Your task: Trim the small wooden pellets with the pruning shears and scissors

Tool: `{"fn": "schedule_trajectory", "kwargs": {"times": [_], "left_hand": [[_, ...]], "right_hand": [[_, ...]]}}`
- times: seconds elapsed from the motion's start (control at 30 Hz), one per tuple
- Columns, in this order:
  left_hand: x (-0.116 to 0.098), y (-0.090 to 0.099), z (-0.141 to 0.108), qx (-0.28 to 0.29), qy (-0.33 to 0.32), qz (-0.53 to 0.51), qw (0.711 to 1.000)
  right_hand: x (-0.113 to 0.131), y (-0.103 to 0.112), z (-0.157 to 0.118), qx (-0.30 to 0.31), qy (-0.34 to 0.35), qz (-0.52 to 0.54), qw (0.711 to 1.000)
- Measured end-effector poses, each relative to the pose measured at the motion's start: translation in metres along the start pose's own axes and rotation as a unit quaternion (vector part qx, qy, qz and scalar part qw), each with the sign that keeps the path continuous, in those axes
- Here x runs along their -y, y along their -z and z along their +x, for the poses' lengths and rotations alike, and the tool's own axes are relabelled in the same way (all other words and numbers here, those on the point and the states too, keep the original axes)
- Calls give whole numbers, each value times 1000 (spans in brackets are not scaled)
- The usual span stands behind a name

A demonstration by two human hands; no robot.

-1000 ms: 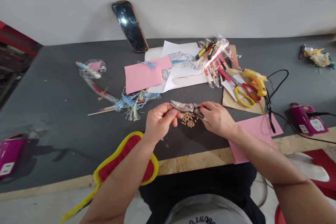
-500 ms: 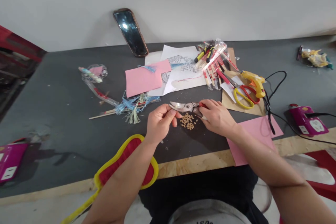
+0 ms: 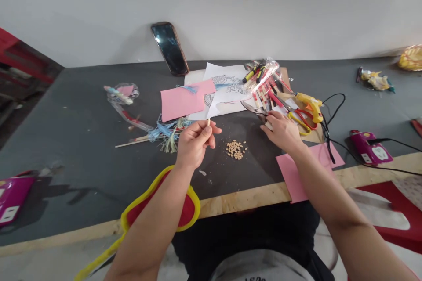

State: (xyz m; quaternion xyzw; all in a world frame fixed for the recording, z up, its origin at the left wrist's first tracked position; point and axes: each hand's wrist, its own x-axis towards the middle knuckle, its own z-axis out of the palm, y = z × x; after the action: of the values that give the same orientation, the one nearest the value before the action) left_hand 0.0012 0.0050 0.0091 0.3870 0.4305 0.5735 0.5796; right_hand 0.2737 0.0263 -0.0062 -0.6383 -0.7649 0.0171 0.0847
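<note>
The right hand (image 3: 282, 131) has carried the pruning shears (image 3: 255, 109) away from the left hand (image 3: 196, 142) toward the counter's back edge, fingers closed over their handles; the left pinches a short stick (image 3: 208, 122), left of the cut pieces (image 3: 235, 149) near the counter's front edge

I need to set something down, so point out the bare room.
The widest bare patch of table lies between the left purple box and the blue tassels. Another lies between the right purple box and the green-tipped yellow bundle. It is crowded around the bagged sticks, scissors and glue gun.
</note>
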Motion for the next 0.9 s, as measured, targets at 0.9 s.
{"fn": "schedule_trajectory", "kwargs": {"times": [0.9], "left_hand": [[16,2,-4,46,-199,375,904]], "right_hand": [[-70,42,-11,-79,-91,72,990]]}}
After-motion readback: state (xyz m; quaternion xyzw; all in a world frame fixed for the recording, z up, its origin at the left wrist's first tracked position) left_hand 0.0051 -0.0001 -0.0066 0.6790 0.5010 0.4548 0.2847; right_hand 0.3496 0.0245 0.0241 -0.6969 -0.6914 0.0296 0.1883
